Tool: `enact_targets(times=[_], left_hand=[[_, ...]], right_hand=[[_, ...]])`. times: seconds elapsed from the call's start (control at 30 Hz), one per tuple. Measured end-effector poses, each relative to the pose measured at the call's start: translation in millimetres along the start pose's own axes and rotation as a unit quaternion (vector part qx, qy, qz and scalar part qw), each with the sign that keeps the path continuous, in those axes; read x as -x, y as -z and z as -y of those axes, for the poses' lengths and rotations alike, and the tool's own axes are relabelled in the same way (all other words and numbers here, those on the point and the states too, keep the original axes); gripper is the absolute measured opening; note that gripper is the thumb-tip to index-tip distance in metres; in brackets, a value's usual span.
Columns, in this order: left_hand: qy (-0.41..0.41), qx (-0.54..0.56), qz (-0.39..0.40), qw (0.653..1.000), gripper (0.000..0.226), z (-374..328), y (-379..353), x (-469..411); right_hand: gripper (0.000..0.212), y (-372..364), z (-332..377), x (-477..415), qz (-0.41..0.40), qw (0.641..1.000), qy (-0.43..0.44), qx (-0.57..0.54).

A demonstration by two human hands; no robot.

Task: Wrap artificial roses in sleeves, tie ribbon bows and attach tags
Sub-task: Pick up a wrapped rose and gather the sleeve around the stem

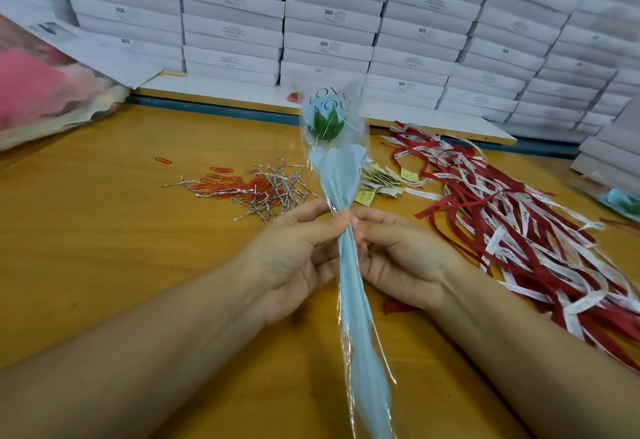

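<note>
A light blue artificial rose (pixel 327 120) with green leaves stands wrapped in a clear and blue sleeve (pixel 353 286) printed "LOVE YOU", held upright over the wooden table (pixel 104 231). My left hand (pixel 294 251) and my right hand (pixel 401 258) both pinch the sleeve at its gathered neck, thumbs meeting at the front. A heap of red and white printed ribbons (pixel 512 227) lies to the right. Small yellow tags (pixel 377 179) lie just behind the sleeve. Silver twist ties (pixel 273 186) and red paper clips (pixel 228 182) lie to the left.
Stacks of white boxes (pixel 329 19) wall off the back of the table. A pink and white bundle (pixel 41 92) sits at the far left. Another wrapped blue rose (pixel 623 203) lies at the right edge.
</note>
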State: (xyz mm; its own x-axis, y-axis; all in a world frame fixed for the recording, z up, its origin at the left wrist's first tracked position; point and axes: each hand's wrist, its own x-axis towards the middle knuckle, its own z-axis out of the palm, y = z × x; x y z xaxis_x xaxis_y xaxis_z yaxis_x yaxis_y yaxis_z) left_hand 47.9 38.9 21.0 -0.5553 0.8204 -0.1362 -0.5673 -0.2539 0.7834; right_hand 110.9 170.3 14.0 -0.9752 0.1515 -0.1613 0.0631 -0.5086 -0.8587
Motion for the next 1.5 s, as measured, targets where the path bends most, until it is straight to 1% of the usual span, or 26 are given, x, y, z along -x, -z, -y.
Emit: enact_targets(times=[0.1, 0.27, 0.33, 0.4, 0.47, 0.5, 0.6, 0.67, 0.7, 0.73, 0.77, 0.8, 0.87, 1.0, 1.07, 1.1, 1.13, 1.17, 1.2, 1.23, 1.3, 1.33, 1.37, 1.4, 1.43, 1.5], left_hand=[[0.002, -0.004, 0.005, 1.000, 0.020, -1, 1, 0], [0.015, -0.039, 0.024, 0.999, 0.030, 2, 1, 1], [0.025, -0.045, 0.036, 0.998, 0.028, 3, 0, 3], [0.030, -0.044, 0.043, 0.998, 0.023, 5, -2, 4], [0.025, -0.036, 0.040, 0.998, 0.023, 5, -3, 4], [0.020, -0.030, 0.035, 0.999, 0.023, 4, -4, 3], [0.006, -0.007, 0.005, 1.000, 0.016, 0, -5, 1], [-0.001, 0.001, -0.016, 1.000, 0.014, -3, -4, 0], [-0.003, 0.007, -0.025, 1.000, 0.013, -3, -4, 0], [-0.005, 0.015, -0.032, 0.999, 0.013, -4, -3, 0], [-0.006, 0.021, -0.036, 0.999, 0.013, -4, -3, 0], [-0.006, 0.025, -0.035, 0.999, 0.012, -4, -3, 1], [-0.004, 0.026, -0.029, 0.999, 0.013, -5, -3, 1], [0.006, 0.021, -0.030, 0.999, 0.015, -5, 0, 1], [0.010, 0.023, -0.027, 0.999, 0.015, -4, 0, 2], [0.010, 0.025, -0.025, 0.999, 0.016, -4, 0, 2], [0.009, 0.027, -0.022, 0.999, 0.016, -4, 0, 2], [0.008, 0.027, -0.017, 0.999, 0.015, -5, -1, 2], [0.006, 0.027, -0.010, 1.000, 0.015, -5, -2, 2], [0.004, 0.026, -0.003, 1.000, 0.015, -5, -3, 3], [0.000, 0.020, 0.013, 1.000, 0.016, -5, -5, 3], [-0.001, 0.012, 0.020, 1.000, 0.017, -5, -6, 2], [-0.002, 0.001, 0.025, 1.000, 0.018, -5, -7, 2], [-0.001, -0.011, 0.029, 1.000, 0.018, -5, -7, 2], [0.000, -0.019, 0.034, 0.999, 0.019, -4, -7, 2], [0.007, -0.025, 0.046, 0.999, 0.022, -2, -8, 4]], right_hand=[[0.018, -1, 8, 0, -0.029, 0.999, -0.039, 0.001], [0.011, -1, 24, 5, -0.031, 0.985, -0.165, -0.033], [0.009, 0, 27, 4, -0.038, 0.977, -0.202, -0.048], [0.018, 0, 25, 5, -0.019, 0.975, -0.212, -0.062], [0.037, 2, 22, 7, 0.015, 0.978, -0.190, -0.084], [0.040, 3, 20, 8, 0.024, 0.984, -0.161, -0.076], [0.027, 6, 16, 7, 0.010, 0.999, -0.049, -0.005], [0.023, 3, 15, 8, -0.011, 0.991, 0.048, 0.122], [0.024, 2, 14, 10, -0.023, 0.969, 0.110, 0.222], [0.026, 0, 13, 12, -0.029, 0.932, 0.169, 0.321], [0.028, -1, 12, 13, -0.029, 0.892, 0.217, 0.396], [0.030, -2, 10, 14, -0.033, 0.864, 0.250, 0.437], [0.031, -3, 8, 15, -0.058, 0.827, 0.303, 0.469], [0.016, -1, 4, 12, -0.099, 0.714, 0.407, 0.561], [0.013, 0, 1, 10, -0.106, 0.680, 0.433, 0.582], [0.012, 1, 0, 10, -0.106, 0.672, 0.441, 0.585], [0.011, 1, 0, 10, -0.103, 0.675, 0.442, 0.582], [0.010, 1, -1, 9, -0.093, 0.696, 0.431, 0.566], [0.010, 1, -1, 9, -0.078, 0.741, 0.404, 0.530], [0.009, 0, 0, 9, -0.060, 0.802, 0.362, 0.470], [0.013, 0, 0, 9, -0.019, 0.918, 0.251, 0.307], [0.016, 1, 1, 8, 0.009, 0.956, 0.187, 0.225], [0.018, 1, 2, 8, 0.038, 0.978, 0.130, 0.159], [0.023, 1, 3, 7, 0.064, 0.989, 0.080, 0.108], [0.028, 1, 4, 7, 0.086, 0.994, 0.032, 0.066], [0.027, 3, 8, 7, 0.118, 0.991, -0.063, -0.014]])
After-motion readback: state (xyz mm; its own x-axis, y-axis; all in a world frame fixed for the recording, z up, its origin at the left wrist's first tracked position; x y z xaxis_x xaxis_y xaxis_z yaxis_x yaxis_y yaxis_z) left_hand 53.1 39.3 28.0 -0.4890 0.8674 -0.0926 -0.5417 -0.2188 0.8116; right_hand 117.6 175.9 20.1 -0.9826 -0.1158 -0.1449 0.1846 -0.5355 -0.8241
